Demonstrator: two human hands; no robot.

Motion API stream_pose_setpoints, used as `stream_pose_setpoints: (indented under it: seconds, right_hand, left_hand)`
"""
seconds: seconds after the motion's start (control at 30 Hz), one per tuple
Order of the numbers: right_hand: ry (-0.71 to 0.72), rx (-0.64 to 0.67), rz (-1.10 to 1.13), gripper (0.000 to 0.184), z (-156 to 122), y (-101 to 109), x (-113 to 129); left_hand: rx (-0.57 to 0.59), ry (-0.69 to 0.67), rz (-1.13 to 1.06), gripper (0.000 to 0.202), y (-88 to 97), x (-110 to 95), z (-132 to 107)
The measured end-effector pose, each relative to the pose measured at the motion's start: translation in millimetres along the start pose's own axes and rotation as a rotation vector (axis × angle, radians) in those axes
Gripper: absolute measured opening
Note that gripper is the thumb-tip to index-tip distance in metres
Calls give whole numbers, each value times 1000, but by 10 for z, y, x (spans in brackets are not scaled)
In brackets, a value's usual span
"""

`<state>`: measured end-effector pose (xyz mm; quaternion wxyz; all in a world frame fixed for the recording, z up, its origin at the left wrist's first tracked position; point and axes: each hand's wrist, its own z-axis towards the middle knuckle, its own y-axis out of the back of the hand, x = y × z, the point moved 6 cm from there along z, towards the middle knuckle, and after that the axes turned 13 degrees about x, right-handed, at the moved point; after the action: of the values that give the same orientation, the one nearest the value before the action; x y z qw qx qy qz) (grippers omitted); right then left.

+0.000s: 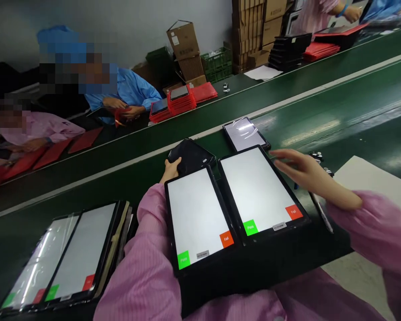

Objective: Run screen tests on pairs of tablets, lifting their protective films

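My left hand [171, 169] grips the near left edge of a dark tablet [190, 156], whose black side with a small white label faces me. Just in front of me lie two lit tablets, a left tablet [200, 214] and a right tablet [259, 187], with white screens and green Pass and red Fail squares. My right hand [299, 167] hovers by the upper right edge of the right tablet, fingers stretched out and holding nothing. Behind that one lies another tablet [243, 133] with a glossy, reflecting screen.
More lit tablets [82, 249] lie at the left. A pen [321, 214] and white paper [370, 178] are at the right. Across the green belt [304, 107], co-workers in blue [130, 87] and pink sit near red sleeves [182, 104]. Cardboard boxes [183, 42] stand behind.
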<state>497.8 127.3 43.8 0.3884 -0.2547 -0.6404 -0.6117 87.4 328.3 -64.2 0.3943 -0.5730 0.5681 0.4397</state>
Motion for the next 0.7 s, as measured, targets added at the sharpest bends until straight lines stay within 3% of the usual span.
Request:
stream_pose_setpoints:
  seconds: [0.13,0.23,0.33,0.4,0.5,0.6,0.7]
  right_hand:
    - [465,116,-330,18,-737,-283,648]
    - [637,87,-515,28,-1070,-655,959]
    - [704,5,-608,47,-1133,-942,1065]
    - [717,-35,-622,48,-1100,-1006,1067]
    - [752,23,-706,48,-1043,-995,1066]
    - [812,107,-823,49,-1021,-953,1091]
    - [826,121,-892,45,-993,-946,1100]
  left_hand:
    - [30,-53,-38,37,-95,17,215]
    - [115,-77,-35,33,-208,-7,306]
    - [217,-77,23,28,-356,-23,317]
    - [266,-70,79,26,-428,-30,299]
    - [276,-60,163,26,-414,-106,274]
    - [225,-82,240,36,-251,-359,193]
    - [213,-171,306,40,-139,-758,-169]
